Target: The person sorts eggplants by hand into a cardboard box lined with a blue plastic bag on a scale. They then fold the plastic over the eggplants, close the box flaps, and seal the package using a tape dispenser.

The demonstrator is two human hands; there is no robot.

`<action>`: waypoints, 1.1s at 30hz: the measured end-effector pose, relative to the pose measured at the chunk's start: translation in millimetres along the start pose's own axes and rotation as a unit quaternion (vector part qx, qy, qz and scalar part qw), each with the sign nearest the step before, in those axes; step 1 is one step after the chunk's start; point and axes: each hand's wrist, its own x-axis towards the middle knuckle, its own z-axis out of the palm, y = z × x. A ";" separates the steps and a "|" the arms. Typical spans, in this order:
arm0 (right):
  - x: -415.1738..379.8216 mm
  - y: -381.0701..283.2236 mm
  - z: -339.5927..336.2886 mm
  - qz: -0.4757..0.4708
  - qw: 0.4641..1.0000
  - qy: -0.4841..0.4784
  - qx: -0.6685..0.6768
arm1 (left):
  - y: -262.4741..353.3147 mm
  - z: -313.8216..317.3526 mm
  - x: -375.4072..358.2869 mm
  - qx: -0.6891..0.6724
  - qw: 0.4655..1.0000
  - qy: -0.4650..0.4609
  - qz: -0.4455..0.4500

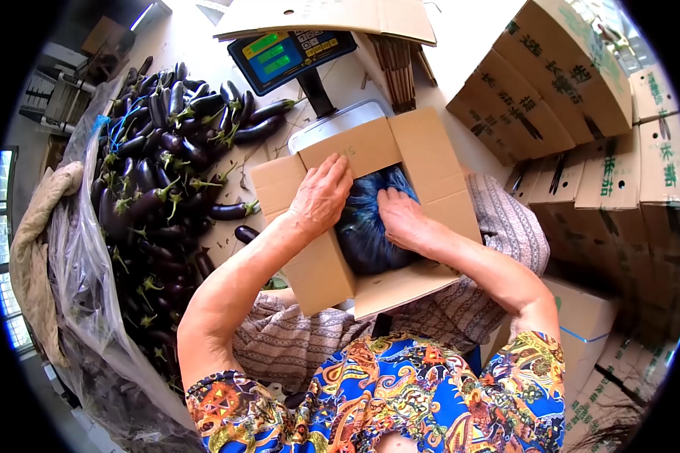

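Observation:
An open cardboard box [317, 264] sits in front of me with its flaps spread outward. Inside it is a blue-tinted plastic bag [361, 238] with dark contents, its top gathered into folds. My right hand [404, 220] reaches into the box, its fingers closed on the gathered plastic. Across the far-left corner lies my left hand [321, 195], fingers stretched out flat against the far flap; it holds nothing. Just beyond the box stands a scale [336, 128] with a lit green display, partly covered by the far flap.
A large heap of eggplants [159, 174] lies to the left, beside clear plastic sheeting [91, 264]. Flat cardboard [332, 16] rests above the scale display. Printed cartons [612, 174] are stacked on the right. Patterned cloth [279, 332] is under the box.

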 end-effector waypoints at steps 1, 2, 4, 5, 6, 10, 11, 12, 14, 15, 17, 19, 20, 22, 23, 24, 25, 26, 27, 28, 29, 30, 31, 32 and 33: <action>-4.0 -2.0 -14.3 -0.012 1.000 0.019 0.005 | 0.6 -1.0 -0.6 0.003 1.000 -0.011 -0.005; -9.2 -3.5 -30.4 -0.023 0.999 0.039 0.011 | 0.8 -2.6 0.5 0.007 1.000 -0.023 -0.008; -12.5 -5.6 -55.7 -0.051 0.990 0.129 0.011 | 1.5 -4.1 1.6 0.019 0.999 -0.041 -0.012; -12.0 -5.0 -64.8 -0.029 0.992 0.123 0.028 | 2.7 -3.8 2.3 0.027 0.999 -0.045 -0.015; -12.0 -1.8 -66.2 -0.016 0.992 0.114 0.042 | 3.4 -4.2 3.3 0.035 0.998 -0.048 -0.018; -6.6 12.8 -34.2 -0.044 0.997 -0.005 0.056 | 5.4 -13.8 1.1 -0.054 0.996 -0.061 -0.040; -4.6 15.3 -8.8 -0.072 0.996 0.050 -0.034 | 9.0 -19.4 1.2 -0.052 0.995 -0.079 -0.043; 1.6 15.7 21.9 -0.099 0.982 0.107 -0.124 | 10.7 -23.6 3.0 -0.047 0.993 -0.094 -0.045; 14.3 4.4 34.0 -0.081 0.971 0.093 -0.207 | 11.7 -27.4 3.8 -0.043 0.990 -0.123 -0.049; 21.4 -4.6 26.8 -0.038 0.979 0.021 -0.198 | 12.0 -28.0 2.2 -0.043 0.988 -0.139 -0.053; 32.5 -5.8 10.6 0.040 0.983 -0.083 -0.157 | 10.9 -26.6 1.1 -0.049 0.988 -0.138 -0.054; 24.0 -8.9 -34.9 0.009 0.989 -0.128 -0.077 | 8.8 -23.7 2.8 -0.061 0.988 -0.132 -0.052; 22.0 -6.1 -51.9 -0.033 0.994 -0.097 -0.030 | 7.4 -23.7 2.8 -0.069 0.988 -0.127 -0.051; 30.7 1.9 -78.1 -0.063 0.996 -0.052 0.032 | 5.4 -25.6 3.1 -0.078 0.988 -0.122 -0.048; 34.0 6.4 -88.7 -0.075 0.997 0.031 0.018 | 4.3 -26.3 3.6 -0.079 0.988 -0.126 -0.045; 41.8 11.4 -99.9 -0.055 0.997 0.049 -0.036 | 3.1 -26.8 4.1 -0.079 0.988 -0.129 -0.042; 48.1 15.5 -108.1 -0.035 0.993 0.066 -0.090 | 1.5 -27.4 4.4 -0.080 0.987 -0.133 -0.040; 48.1 20.3 -110.9 -0.054 0.987 0.121 -0.088 | -0.1 -28.4 5.4 -0.084 0.986 -0.134 -0.043; 46.5 23.9 -112.4 -0.074 0.979 0.172 -0.085 | -0.1 -28.8 5.7 -0.091 0.985 -0.135 -0.047; 39.0 18.9 -119.4 -0.081 0.977 0.183 -0.068 | 0.4 -27.4 4.7 -0.100 0.984 -0.136 -0.053; 30.2 16.8 -123.2 -0.082 0.988 0.123 -0.045 | -0.3 -25.4 3.9 -0.098 0.986 -0.130 -0.049; 20.4 16.3 -126.0 -0.083 0.994 0.062 -0.023 | -1.0 -23.6 3.2 -0.095 0.987 -0.123 -0.045; 10.1 16.2 -128.0 -0.084 0.996 0.001 -0.001 | -1.6 -22.2 2.7 -0.092 0.988 -0.117 -0.040; -0.5 17.2 -129.3 -0.120 0.990 -0.061 0.031 | -2.1 -23.9 3.2 -0.103 0.986 -0.125 -0.042; -12.1 17.0 -129.5 -0.155 0.978 -0.122 0.063 | -2.5 -27.7 4.5 -0.112 0.984 -0.134 -0.042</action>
